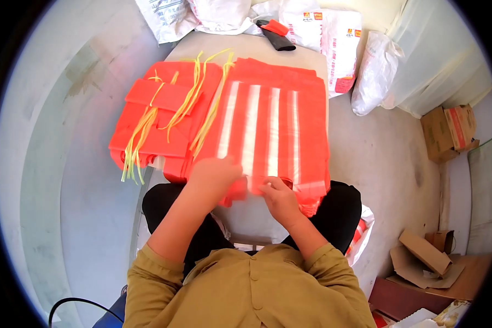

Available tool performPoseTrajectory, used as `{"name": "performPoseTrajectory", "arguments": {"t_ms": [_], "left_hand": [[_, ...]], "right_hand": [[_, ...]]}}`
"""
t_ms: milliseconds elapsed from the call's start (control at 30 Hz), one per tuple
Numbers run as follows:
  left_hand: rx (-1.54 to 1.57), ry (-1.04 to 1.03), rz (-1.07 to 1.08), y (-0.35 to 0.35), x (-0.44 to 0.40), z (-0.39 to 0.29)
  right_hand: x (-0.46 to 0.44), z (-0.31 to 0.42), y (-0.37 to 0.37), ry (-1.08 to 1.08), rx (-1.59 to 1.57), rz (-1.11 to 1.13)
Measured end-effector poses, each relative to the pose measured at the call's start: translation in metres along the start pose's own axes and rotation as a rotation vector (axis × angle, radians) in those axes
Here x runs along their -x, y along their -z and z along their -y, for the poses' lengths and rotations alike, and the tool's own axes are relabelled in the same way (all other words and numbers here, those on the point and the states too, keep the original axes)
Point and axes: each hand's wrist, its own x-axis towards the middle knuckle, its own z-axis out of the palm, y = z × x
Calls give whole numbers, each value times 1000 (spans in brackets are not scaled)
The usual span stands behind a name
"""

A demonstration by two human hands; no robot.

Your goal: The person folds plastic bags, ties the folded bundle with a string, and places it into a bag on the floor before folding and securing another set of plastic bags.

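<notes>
The right hand [279, 200] curls its fingers at the near edge of the striped red stack [261, 126]; I cannot tell whether they pinch a layer. Just left of it, the left hand [218, 174] is blurred over the stack's near left corner, its grip likewise unclear. The stack, red with pale stripes, spreads ahead of both hands. Beyond the left hand and to its left lies a pile of folded red pieces [172, 139] with yellow ties [141, 131] draped across it. Farther ahead of the hands are a black-and-red item [277, 41] and printed white sacks [341, 46]. Well to the right of the right hand sit cardboard boxes [440, 136].
</notes>
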Motion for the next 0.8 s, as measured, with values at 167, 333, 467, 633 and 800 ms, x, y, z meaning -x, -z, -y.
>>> {"name": "performPoseTrajectory", "arguments": {"t_ms": [167,333,467,633,800], "left_hand": [[-129,-151,205,-39,-58,-10],[-70,-216,293,-80,-88,-3],[110,-92,314,-88,-100,-7],[393,-25,88,-90,-93,-6],[600,190,-48,-97,-70,19]], "right_hand": [[7,-7,-12,-76,-231,17],[2,-4,-10,-1,-176,-20],[0,-5,-6,46,-109,-39],[-2,-3,-4,47,-90,-49],[-3,-3,-7,53,-118,-75]]}}
